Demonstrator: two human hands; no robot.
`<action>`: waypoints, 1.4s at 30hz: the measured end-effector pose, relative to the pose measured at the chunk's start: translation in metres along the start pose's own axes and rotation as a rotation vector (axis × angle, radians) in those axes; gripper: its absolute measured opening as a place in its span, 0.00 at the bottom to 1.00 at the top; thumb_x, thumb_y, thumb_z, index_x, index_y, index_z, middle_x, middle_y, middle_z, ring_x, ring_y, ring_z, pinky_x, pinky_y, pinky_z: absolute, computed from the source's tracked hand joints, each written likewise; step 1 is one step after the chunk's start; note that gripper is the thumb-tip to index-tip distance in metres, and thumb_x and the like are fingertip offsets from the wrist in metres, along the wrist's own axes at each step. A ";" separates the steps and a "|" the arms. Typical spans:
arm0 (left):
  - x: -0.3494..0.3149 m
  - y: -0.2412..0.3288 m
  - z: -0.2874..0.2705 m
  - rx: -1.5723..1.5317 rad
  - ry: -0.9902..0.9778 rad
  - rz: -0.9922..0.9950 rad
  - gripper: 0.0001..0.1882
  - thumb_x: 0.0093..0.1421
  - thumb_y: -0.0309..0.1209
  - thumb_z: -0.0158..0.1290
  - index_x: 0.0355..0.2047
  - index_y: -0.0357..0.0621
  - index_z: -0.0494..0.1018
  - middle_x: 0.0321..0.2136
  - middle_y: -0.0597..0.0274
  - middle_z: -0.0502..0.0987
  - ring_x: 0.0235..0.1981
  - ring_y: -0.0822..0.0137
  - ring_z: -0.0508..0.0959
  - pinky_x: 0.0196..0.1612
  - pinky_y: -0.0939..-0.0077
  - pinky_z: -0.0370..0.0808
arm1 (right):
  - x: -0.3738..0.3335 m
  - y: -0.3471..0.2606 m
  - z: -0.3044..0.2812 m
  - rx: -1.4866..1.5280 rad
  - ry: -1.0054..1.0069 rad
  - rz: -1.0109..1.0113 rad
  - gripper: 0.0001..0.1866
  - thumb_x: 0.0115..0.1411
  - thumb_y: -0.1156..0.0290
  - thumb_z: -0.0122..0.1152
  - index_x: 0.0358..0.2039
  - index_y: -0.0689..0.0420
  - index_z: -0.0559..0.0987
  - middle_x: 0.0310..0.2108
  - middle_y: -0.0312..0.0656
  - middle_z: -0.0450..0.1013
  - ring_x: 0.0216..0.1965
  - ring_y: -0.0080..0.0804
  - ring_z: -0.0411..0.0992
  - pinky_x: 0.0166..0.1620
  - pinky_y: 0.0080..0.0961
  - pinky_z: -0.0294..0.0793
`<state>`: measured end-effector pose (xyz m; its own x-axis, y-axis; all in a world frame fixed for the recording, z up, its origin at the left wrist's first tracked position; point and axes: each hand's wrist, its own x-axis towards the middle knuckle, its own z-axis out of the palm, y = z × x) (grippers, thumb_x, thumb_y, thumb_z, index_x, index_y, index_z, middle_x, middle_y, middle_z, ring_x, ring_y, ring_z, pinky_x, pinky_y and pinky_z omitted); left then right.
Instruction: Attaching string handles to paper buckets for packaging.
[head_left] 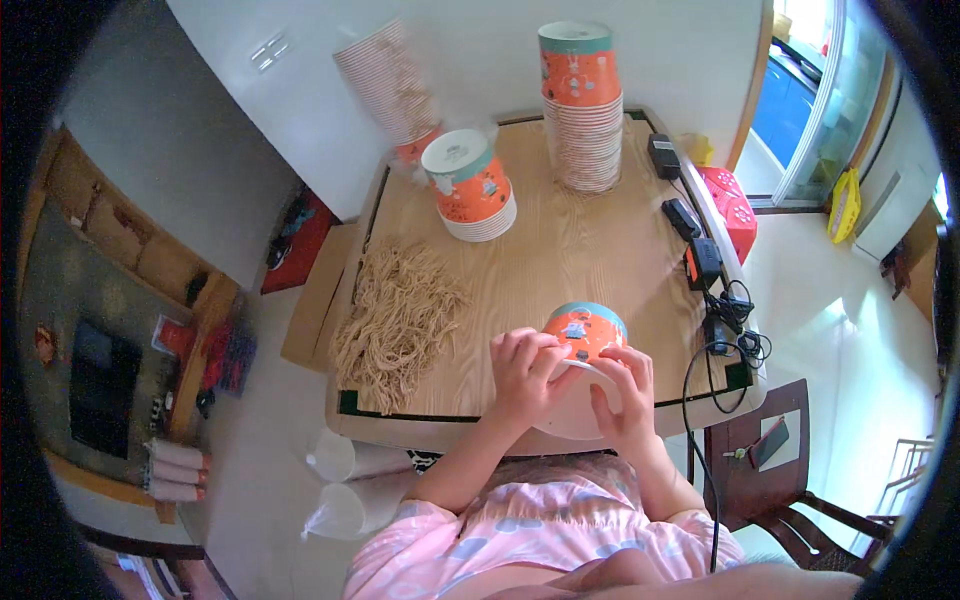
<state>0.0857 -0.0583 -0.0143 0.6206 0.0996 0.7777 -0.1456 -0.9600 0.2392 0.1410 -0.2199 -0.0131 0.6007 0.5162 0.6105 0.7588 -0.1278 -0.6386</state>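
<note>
One big wooden table (560, 250) filled the middle of the picture, and everything else sat on it or close to it. At the far edge of the table stood a tall stack of orange paper bowls (583, 105), turned upside down. Another long stack of bowls (388, 85) leaned over at the far left corner of the table. Just in front of that one, on the table top, sat a short stack of orange bowls (468, 187). A pile of thin brown noodles (398, 320) lay along the left side of the table. Black chargers and cables (705, 265) ran down the right edge of the table. A brown chair (765, 455) stood off the near right corner. At the near edge of the table, both hands held one orange bowl (585, 335), or maybe a few stuck together. It lay tipped on its side, with its bottom pointing away across the table and its white rim toward the person. The left hand (525, 370) curled over the bowl's left side, fingers closed on the rim. The right hand (622, 395) gripped the rim on the right, fingers bent around it. Both hands were equally close, since both touched the bowl.
</note>
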 end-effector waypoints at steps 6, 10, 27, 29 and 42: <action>0.001 0.001 0.006 0.011 0.001 0.000 0.15 0.40 0.38 0.63 0.28 0.52 0.71 0.30 0.68 0.72 0.36 0.62 0.70 0.39 0.63 0.62 | -0.005 0.008 0.003 0.002 0.039 0.043 0.21 0.47 0.81 0.56 0.45 0.62 0.71 0.45 0.49 0.65 0.47 0.46 0.64 0.50 0.38 0.65; 0.000 0.000 0.006 0.017 -0.011 -0.003 0.15 0.40 0.39 0.63 0.28 0.52 0.71 0.30 0.69 0.72 0.36 0.62 0.70 0.40 0.63 0.62 | -0.007 0.010 0.005 0.027 0.032 0.088 0.25 0.49 0.79 0.56 0.50 0.64 0.68 0.46 0.51 0.65 0.47 0.47 0.64 0.50 0.38 0.65; -0.030 -0.083 -0.079 -0.080 0.165 -0.650 0.13 0.48 0.28 0.63 0.18 0.37 0.69 0.22 0.61 0.71 0.27 0.66 0.71 0.34 0.74 0.68 | -0.042 0.098 0.029 0.016 0.067 0.329 0.15 0.56 0.81 0.50 0.45 0.62 0.72 0.44 0.45 0.69 0.48 0.37 0.67 0.51 0.26 0.65; -0.037 -0.094 -0.086 -0.039 0.177 -0.686 0.13 0.48 0.28 0.63 0.17 0.35 0.69 0.21 0.61 0.71 0.24 0.67 0.70 0.31 0.76 0.67 | -0.052 0.107 0.037 -0.038 -0.013 0.338 0.17 0.54 0.84 0.47 0.45 0.62 0.72 0.46 0.49 0.68 0.48 0.45 0.67 0.52 0.31 0.66; -0.027 -0.113 -0.056 -0.048 0.023 -0.797 0.16 0.49 0.32 0.62 0.16 0.35 0.68 0.16 0.61 0.68 0.18 0.69 0.67 0.24 0.74 0.64 | -0.075 0.054 0.053 0.361 -0.513 0.275 0.13 0.50 0.83 0.56 0.38 0.60 0.77 0.28 0.45 0.74 0.31 0.38 0.75 0.36 0.28 0.74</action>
<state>0.0423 0.0622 -0.0302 0.5358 0.7570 0.3739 0.3014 -0.5852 0.7528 0.1232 -0.2203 -0.1181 0.4973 0.8525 0.1611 0.4108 -0.0677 -0.9092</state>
